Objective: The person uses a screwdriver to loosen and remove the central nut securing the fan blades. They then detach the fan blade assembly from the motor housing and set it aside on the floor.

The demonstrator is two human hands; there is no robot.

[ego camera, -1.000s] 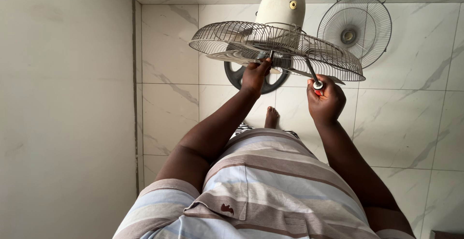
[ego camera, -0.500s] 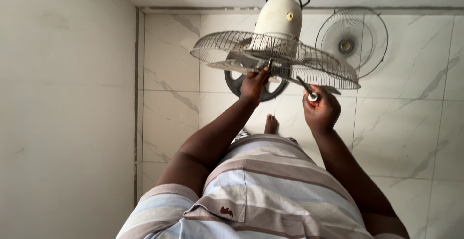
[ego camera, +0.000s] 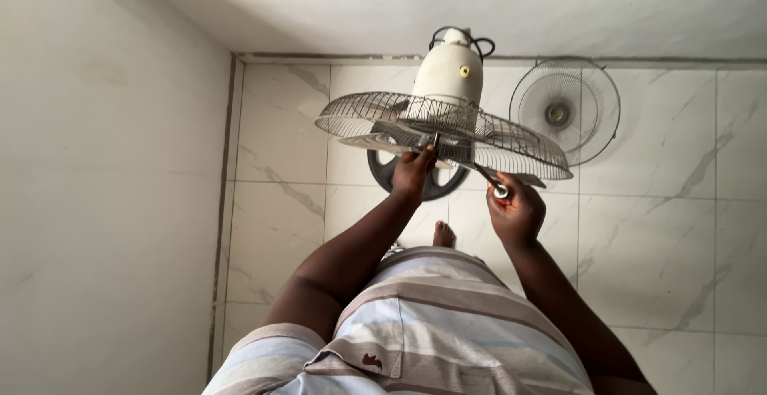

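Note:
A standing fan with a white motor housing [ego camera: 449, 74] and a wire rear guard [ego camera: 375, 111] stands in front of me on a round dark base [ego camera: 385, 173]. My left hand [ego camera: 413, 173] pinches a small part at the centre of the guard, near the blades. My right hand [ego camera: 518, 213] is closed around a screwdriver [ego camera: 492, 184] with a red handle, its shaft angled up toward the fan's hub. Grey blades show through the wires.
A detached round wire front guard [ego camera: 566, 111] lies on the marble tile floor at the right. A plain wall runs along the left side and another along the back. My bare foot [ego camera: 443, 235] shows below the fan base.
The view tilted down and the fan now sits lower in the picture. Both hands stay at the fan's guard, the right one still holding the screwdriver.

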